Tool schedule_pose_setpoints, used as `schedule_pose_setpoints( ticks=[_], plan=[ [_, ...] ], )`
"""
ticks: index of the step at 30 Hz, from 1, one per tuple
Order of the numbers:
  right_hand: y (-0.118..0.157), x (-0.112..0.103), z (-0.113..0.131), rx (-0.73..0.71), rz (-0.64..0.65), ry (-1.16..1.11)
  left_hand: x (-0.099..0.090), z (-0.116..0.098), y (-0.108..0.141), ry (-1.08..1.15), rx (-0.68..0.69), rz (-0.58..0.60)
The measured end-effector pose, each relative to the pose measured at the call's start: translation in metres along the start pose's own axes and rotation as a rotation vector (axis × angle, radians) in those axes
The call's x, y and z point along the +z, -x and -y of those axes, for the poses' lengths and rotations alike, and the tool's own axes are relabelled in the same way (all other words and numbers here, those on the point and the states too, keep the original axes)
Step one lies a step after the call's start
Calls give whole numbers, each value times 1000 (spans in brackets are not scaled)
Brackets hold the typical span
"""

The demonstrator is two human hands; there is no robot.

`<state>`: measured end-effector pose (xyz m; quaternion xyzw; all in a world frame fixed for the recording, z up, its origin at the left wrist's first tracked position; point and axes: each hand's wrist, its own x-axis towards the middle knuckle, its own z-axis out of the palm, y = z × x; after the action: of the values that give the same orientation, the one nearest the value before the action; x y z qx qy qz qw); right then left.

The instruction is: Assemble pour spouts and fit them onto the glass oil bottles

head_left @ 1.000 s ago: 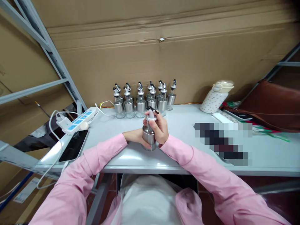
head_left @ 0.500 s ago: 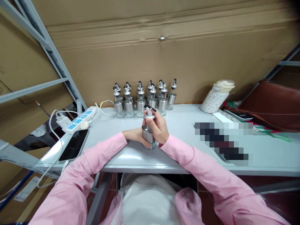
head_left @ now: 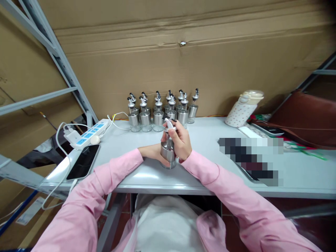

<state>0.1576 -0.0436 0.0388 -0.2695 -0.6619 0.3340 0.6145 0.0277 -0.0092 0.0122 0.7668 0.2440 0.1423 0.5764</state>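
Observation:
A glass bottle with a steel sleeve [head_left: 167,150] stands near the table's front edge, tilted slightly. My left hand [head_left: 155,153] is wrapped round its lower body, the thumb across the front and the other fingers hidden behind. Around the silver pourer top with its black lever, my right hand [head_left: 181,140] has its thumb and fingers closed. Behind, several similar bottles [head_left: 158,118] with pourer tops stand in rows against the cardboard.
On the left lie a power strip [head_left: 90,134] with cables and a black phone [head_left: 83,162]. To the right are a dotted white flask [head_left: 240,111], a blurred-out object [head_left: 246,157] and a brown bag [head_left: 304,119]. The grey table [head_left: 210,182] has a straight front edge.
My right hand has turned a little about the pourer top, and the black lever points slightly differently. The held bottle has shifted slightly right. My left hand keeps its hold.

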Motion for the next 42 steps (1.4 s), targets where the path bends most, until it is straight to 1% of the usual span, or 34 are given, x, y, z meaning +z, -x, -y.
schedule_pose_setpoints(
  ticks=[2, 6, 7, 9, 11, 13, 15, 16, 18, 19, 21, 22, 23, 24, 27, 29, 36, 39, 42],
  plan=[
    [-3, 0, 1, 46, -10, -52, -1, 3, -1, 9, 19, 20],
    [-8, 2, 2, 149, -72, -147, -3, 8, -3, 41, 37, 59],
    [-8, 2, 2, 150, -78, -152, -3, 8, -3, 43, 32, 62],
    [-6, 4, -1, 108, -84, -143, -4, 9, -2, 38, 22, 67],
    [-3, 4, -6, 10, -126, -85, -4, 9, -2, 20, 17, 65],
    [-1, 1, -12, -130, -212, 31, -4, 12, -3, -15, 26, 27],
    [1, -3, -17, -288, -295, 168, -3, 18, -6, -56, 65, -96],
    [1, -6, -19, -365, -311, 234, -2, 21, -7, -74, 93, -170],
    [0, -11, -20, -504, -278, 348, -1, 29, -11, -112, 146, -290],
    [0, -13, -20, -560, -237, 399, -1, 31, -12, -136, 165, -313],
    [-1, -16, -19, -631, -141, 502, -1, 35, -13, -193, 194, -306],
    [-2, -17, -18, -639, -107, 560, -1, 36, -13, -222, 204, -292],
    [-4, -19, -19, -628, -98, 623, -1, 36, -13, -248, 207, -272],
    [-6, -20, -19, -601, -118, 686, -1, 36, -12, -270, 203, -250],
    [-14, -28, -25, -478, -267, 827, -2, 34, -9, -339, 160, -191],
    [-20, -36, -30, -406, -336, 881, -3, 33, -8, -385, 143, -175],
    [-35, -60, -42, -248, -311, 1047, -2, 31, -7, -470, 147, -186],
    [-39, -66, -45, -226, -349, 1069, -1, 31, -8, -490, 154, -187],
    [-42, -72, -49, -220, -332, 1074, -2, 32, -8, -505, 160, -183]
  ],
)
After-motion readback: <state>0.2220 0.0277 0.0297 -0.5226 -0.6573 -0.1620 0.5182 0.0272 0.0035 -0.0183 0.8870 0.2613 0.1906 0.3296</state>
